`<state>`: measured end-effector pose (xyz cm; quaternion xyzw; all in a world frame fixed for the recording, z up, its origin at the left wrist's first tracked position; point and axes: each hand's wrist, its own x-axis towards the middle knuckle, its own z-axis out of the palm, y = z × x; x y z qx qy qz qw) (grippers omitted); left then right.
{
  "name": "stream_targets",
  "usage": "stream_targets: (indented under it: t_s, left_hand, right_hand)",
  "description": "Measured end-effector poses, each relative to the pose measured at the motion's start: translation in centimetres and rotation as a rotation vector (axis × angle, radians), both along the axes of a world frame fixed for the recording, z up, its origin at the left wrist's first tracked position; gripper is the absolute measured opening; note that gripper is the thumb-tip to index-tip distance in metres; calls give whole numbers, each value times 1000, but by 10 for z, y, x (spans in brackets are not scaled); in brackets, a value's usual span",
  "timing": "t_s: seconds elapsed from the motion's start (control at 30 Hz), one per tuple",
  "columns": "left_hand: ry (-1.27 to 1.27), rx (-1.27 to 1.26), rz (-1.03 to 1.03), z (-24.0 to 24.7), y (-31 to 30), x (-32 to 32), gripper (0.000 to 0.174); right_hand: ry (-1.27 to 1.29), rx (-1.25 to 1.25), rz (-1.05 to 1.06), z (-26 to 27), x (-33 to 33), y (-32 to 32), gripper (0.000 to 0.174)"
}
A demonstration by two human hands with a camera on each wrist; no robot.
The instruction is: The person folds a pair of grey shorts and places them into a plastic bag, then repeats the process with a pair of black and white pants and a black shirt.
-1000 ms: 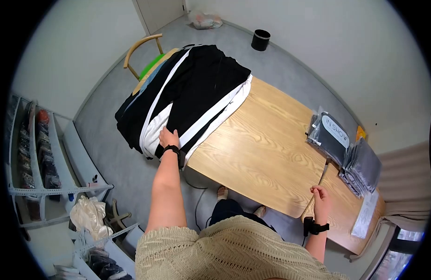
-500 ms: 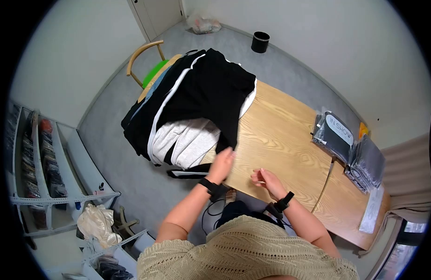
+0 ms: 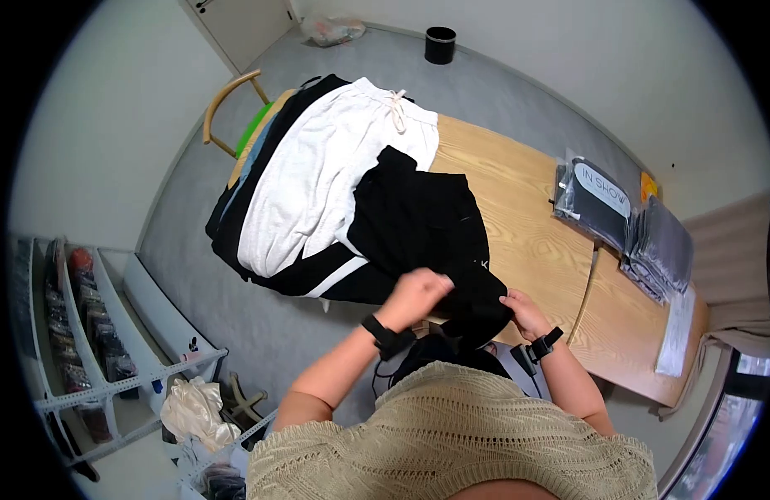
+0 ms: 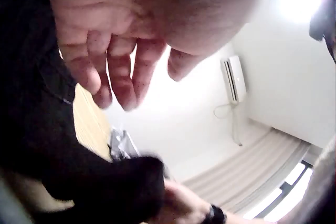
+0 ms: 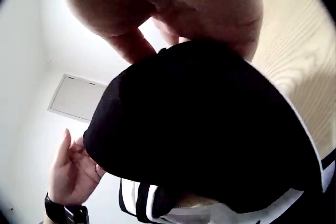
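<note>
Black trousers lie bunched across the table's near edge, part of them hanging towards my body. My right hand pinches their edge between thumb and fingers; in the right wrist view the dark cloth drapes below those fingers. Just over the cloth hovers my left hand, its fingers loosely bent with nothing in them, as the left wrist view shows of the same hand. White drawstring trousers top the garment pile at left, with a black piece with a white stripe along its near side.
Bagged dark garments and a stack of grey bagged ones sit on the table's right part, beside a clear plastic strip. A chair stands behind the pile, shelves at left, a bin beyond.
The black trousers have come off the pile towards my body, uncovering the white ones. My right hand has taken hold of their edge; my left hand moved right from the pile and holds nothing.
</note>
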<state>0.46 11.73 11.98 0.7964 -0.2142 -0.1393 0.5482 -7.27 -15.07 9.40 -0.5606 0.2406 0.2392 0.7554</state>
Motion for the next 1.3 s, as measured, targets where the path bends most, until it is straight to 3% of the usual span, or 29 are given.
stream_targets:
  t_s: [0.07, 0.1, 0.13, 0.17, 0.2, 0.33, 0.4, 0.47, 0.53, 0.63, 0.67, 0.8, 0.93, 1.0, 1.07, 1.13, 1.3]
  left_hand:
    - [28, -68, 235, -16, 16, 44, 17]
    - [-98, -58, 355, -27, 22, 70, 16]
    - [-292, -15, 411, -42, 30, 99, 19]
    - [-151, -41, 480, -66, 37, 129, 26]
    - [-219, 72, 521, -86, 43, 159, 35]
    - [-150, 431, 610, -97, 34, 238, 77]
    - [-217, 609, 622, -107, 23, 258, 88]
    - [-188, 736, 510, -107, 14, 265, 94]
    - [3, 896, 474, -77, -6, 259, 93]
    - [65, 851, 473, -92, -15, 258, 78]
    - [35, 775, 370, -109, -14, 259, 67]
    - [-21, 519, 209, -80, -48, 220, 39]
    - [-190, 397, 72, -45, -96, 154, 43]
    - [57, 268, -112, -27, -122, 121, 45]
    - [-33, 269, -209, 16, -154, 64, 45]
    - [-209, 282, -293, 26, -181, 18, 42]
    - [-75, 227, -650, 88, -228, -107, 27]
  right_hand:
    - [42, -276, 93, -30, -11, -18, 9]
    - [34, -305, 33, -11, -13, -6, 10]
    - [44, -304, 17, -16, -18, -6, 10]
    - [45, -333, 39, -25, -23, -5, 8]
    - [48, -363, 60, -31, -29, -4, 6]
    - [58, -314, -7, -26, -42, 14, 10]
    - [88, -438, 60, -43, -54, 9, 13]
    - [15, -564, 107, -40, -60, 18, 11]
    - [61, -503, 28, -51, -74, 21, 15]
    - [7, -609, 106, -53, -79, 18, 24]
    - [11, -605, 92, -51, -81, 17, 24]
    - [-79, -629, 33, -57, -98, 6, 26]
    - [15, -627, 47, -61, -126, -12, 25]
    - [-56, -501, -153, -70, -147, -20, 24]
    - [-66, -477, -193, -68, -169, -39, 26]
    - [-114, -384, -363, -67, -195, -61, 29]
    - [-158, -286, -548, -48, -266, -119, 56]
